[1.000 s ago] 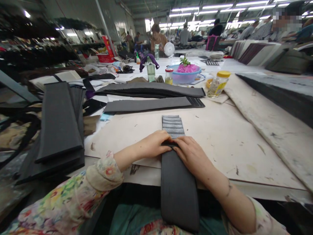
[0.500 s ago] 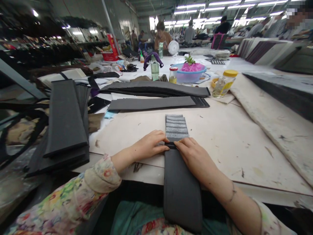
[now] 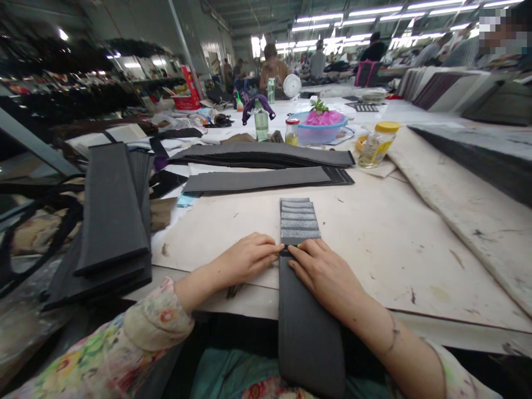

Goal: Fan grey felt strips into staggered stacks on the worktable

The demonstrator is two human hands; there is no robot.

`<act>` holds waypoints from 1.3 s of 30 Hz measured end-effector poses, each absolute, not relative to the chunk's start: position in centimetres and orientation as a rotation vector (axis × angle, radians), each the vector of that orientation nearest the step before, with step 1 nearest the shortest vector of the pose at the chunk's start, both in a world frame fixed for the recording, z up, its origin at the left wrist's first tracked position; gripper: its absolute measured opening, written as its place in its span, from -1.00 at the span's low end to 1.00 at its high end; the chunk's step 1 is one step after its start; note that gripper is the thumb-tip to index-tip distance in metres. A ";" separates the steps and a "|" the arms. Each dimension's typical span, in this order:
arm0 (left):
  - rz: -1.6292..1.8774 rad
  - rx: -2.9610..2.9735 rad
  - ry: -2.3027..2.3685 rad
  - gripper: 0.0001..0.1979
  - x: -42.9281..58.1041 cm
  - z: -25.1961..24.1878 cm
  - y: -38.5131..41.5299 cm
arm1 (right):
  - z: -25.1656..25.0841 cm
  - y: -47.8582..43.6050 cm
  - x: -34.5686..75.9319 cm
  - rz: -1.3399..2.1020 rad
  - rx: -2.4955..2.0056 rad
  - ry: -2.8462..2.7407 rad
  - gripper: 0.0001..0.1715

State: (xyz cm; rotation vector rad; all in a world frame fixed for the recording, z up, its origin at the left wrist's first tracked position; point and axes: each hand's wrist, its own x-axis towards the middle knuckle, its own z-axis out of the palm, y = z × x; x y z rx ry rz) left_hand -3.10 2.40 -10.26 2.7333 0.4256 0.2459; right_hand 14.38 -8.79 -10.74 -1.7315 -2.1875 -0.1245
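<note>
A: So, how are the hands placed?
B: Both lie palm-down, fingertips meeting at the nearest fold of a dark grey fabric strip (image 3: 310,327). The left hand (image 3: 245,257) comes in from the strip's left edge and the right hand (image 3: 322,271) rests on the strip itself. Neither grip closes round anything; the fingers are stretched out and press flat.
A: And the strip?
B: It lies across the table (image 3: 374,238) edge, with its pleated end (image 3: 299,221) ahead of the fingers and its plain end hanging toward the lap.
A: Containers?
B: Far back there's a blue basin (image 3: 319,133) holding pink stuff, with a yellow-lidded jar (image 3: 376,145) of yellowish liquid beside it. Stacked grey strips (image 3: 257,178) lie between, and black boards (image 3: 110,205) are piled to the left.
</note>
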 end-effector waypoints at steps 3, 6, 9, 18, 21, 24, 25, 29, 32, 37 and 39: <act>0.226 2.681 0.472 -0.75 -2.0 -9.6 3.3 | -10.9 -8.8 14.4 -0.096 -1.737 -2.172 -0.71; 0.303 2.734 0.589 -0.76 -0.2 -9.2 4.1 | -10.9 -8.9 14.4 -0.106 -1.737 -2.155 -0.70; 0.317 2.872 0.628 -0.76 1.2 -9.5 4.2 | -11.0 -9.0 14.4 -0.105 -1.740 -2.152 -0.69; 0.256 2.846 0.754 -0.85 2.8 -9.4 4.4 | -10.8 -9.0 14.5 -0.070 -1.756 -2.131 -0.69; 0.092 2.716 0.828 -0.89 4.1 -8.9 5.4 | -10.8 -9.0 14.5 -0.072 -1.739 -2.125 -0.69; -0.014 2.671 0.802 -0.89 4.7 -8.0 5.8 | -10.9 -9.1 14.6 -0.072 -1.730 -2.109 -0.70; -0.036 2.651 0.774 -0.88 4.8 -7.6 5.8 | -11.0 -9.2 14.6 -0.074 -1.730 -2.102 -0.70; -0.098 2.364 0.733 -0.77 4.7 -6.6 5.6 | -11.3 -9.2 14.6 -0.090 -1.718 -2.090 -0.71; -0.058 2.251 0.703 -0.71 5.5 -6.4 5.3 | -11.4 -9.3 14.6 -0.098 -1.714 -2.088 -0.73; -0.118 2.357 0.514 -0.67 8.6 -6.8 4.4 | -11.4 -9.3 14.7 -0.108 -1.706 -2.071 -0.74; -0.132 2.366 0.443 -0.61 9.3 -7.1 4.3 | -11.4 -9.3 14.7 -0.110 -1.715 -2.066 -0.75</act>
